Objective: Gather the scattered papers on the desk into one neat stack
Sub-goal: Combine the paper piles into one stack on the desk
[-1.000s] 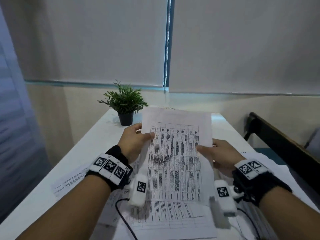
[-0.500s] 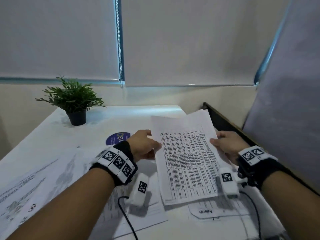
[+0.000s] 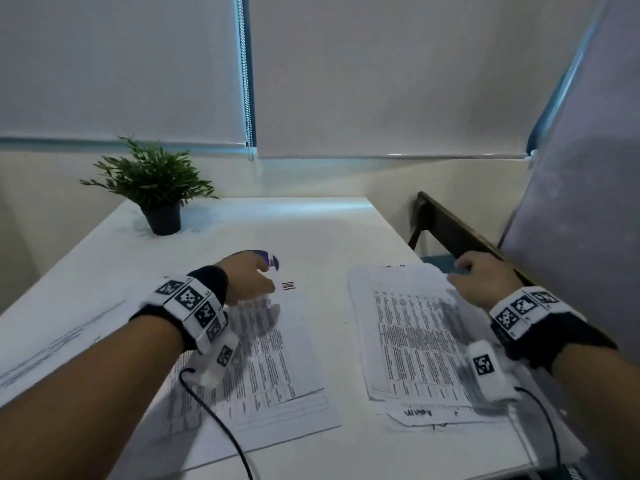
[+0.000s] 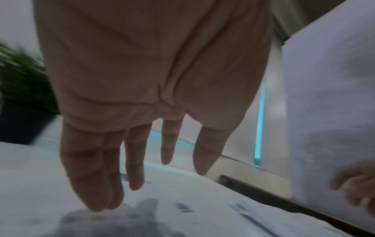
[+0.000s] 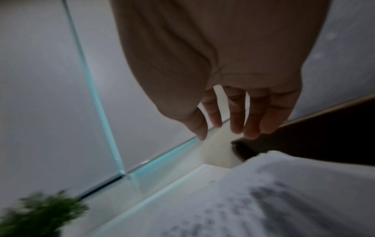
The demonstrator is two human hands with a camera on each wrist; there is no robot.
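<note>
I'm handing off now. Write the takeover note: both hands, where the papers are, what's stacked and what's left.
Left hand: open, holding nothing, fingers straight above the middle sheets.
Right hand: open, holding nothing, above the far edge of the right stack.
Papers: the right stack lies flat near the desk's right edge, with another sheet's edge sticking out at its near end. The middle sheets lie overlapped and fanned. More loose sheets lie at the desk's left edge.
Done: a stack started on the right.
Left: move the middle and left sheets onto it, then square the edges.
</note>
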